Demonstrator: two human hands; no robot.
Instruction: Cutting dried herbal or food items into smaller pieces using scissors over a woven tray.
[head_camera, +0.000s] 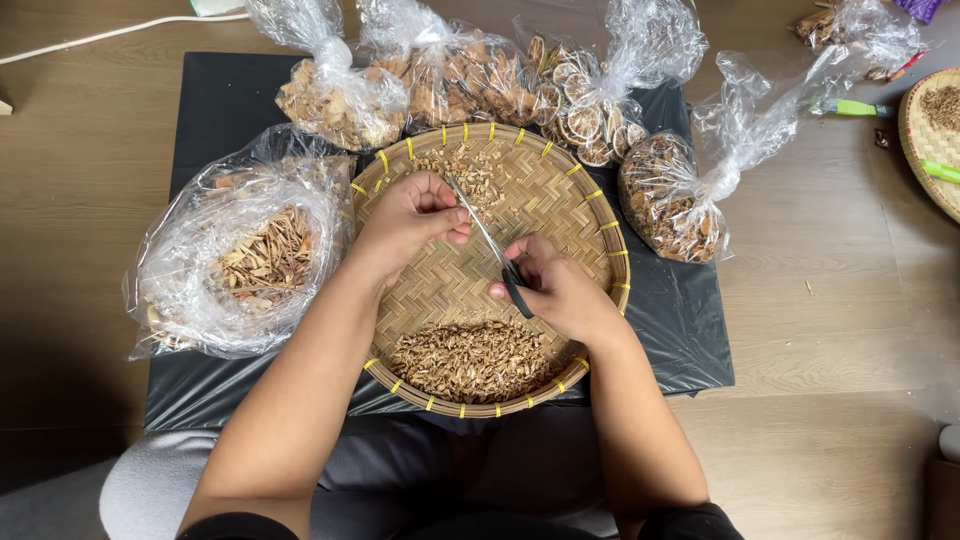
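A round woven bamboo tray (590, 215) with yellow ties on its rim lies in front of me. My right hand (555, 290) grips black-handled scissors (492, 243) whose blades point up and to the left. My left hand (410, 215) pinches a small dried piece at the blade tips, too small to make out. Below both hands a heap of cut brown bits (468, 360) covers the near part of the tray. A smaller scatter of dried pieces (468, 172) lies at the far side.
An open plastic bag of dried strips (245, 255) sits left of the tray. Tied bags of dried pieces (340, 95), dried citrus slices (585, 110) and brown chunks (672, 205) ring the far side on a black sheet (690, 330). Another woven tray (935, 135) is at right.
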